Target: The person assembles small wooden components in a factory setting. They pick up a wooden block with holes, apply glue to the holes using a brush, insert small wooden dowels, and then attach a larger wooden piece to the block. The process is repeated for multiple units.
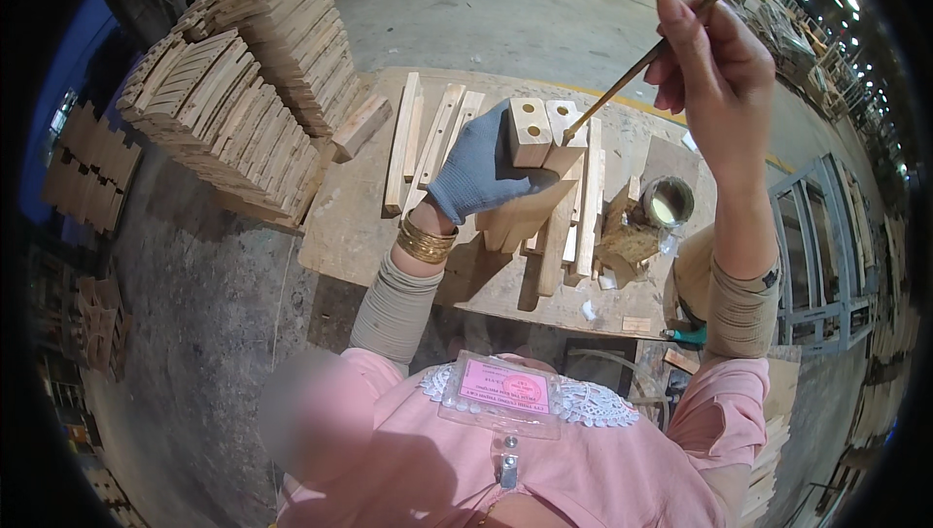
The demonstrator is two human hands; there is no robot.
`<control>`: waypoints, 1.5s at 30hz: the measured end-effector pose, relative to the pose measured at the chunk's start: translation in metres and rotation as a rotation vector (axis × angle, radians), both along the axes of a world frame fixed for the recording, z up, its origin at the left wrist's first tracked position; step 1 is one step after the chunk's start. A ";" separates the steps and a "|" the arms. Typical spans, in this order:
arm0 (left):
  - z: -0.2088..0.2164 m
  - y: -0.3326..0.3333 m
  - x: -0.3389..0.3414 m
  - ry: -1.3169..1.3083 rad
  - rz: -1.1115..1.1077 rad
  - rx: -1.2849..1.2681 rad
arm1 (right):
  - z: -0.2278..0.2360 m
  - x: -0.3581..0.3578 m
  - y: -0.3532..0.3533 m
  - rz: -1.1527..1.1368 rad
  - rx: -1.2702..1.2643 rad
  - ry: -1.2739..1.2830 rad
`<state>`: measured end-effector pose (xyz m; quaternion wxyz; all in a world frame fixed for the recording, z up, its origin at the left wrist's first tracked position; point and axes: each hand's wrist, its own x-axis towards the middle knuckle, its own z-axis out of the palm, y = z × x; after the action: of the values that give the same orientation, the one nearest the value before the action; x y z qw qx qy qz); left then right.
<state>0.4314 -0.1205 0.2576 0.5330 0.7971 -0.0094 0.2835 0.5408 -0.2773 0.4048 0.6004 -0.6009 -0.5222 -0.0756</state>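
My left hand (474, 167), in a blue-grey knit glove, is wrapped round two wooden pieces (532, 151) held upright side by side, their drilled ends facing up. Round holes show in those end faces. Bare, my right hand (717, 62) pinches a thin stick (637, 68) slanting down to the left. Its tip touches or lies just over a hole in the right-hand piece; which of the two I cannot tell. An open jar (667, 202) with pale yellowish liquid stands right of the pieces, beside a stained block (627, 229).
Several wooden bars (400, 144) lie on the worktable (340, 227), left of and beneath my left hand. Tall stacks of wooden slats (228, 120) stand at the left. A grey metal frame (821, 256) is on the right.
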 end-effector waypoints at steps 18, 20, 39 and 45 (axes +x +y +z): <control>0.004 -0.005 0.001 0.021 0.019 -0.001 | -0.002 -0.006 0.007 0.089 -0.103 -0.243; 0.002 -0.003 0.001 0.005 0.009 0.010 | 0.000 -0.004 0.006 0.057 -0.105 -0.326; 0.007 0.000 -0.006 -0.049 -0.046 -0.098 | -0.076 0.092 -0.075 -0.431 -0.110 0.000; 0.011 -0.007 0.001 0.009 -0.061 -0.147 | -0.182 0.120 -0.103 -0.675 -0.526 -0.151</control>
<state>0.4324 -0.1274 0.2687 0.5985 0.7564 -0.0107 0.2635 0.6606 -0.3806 0.2227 0.3286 -0.8634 -0.3401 -0.1758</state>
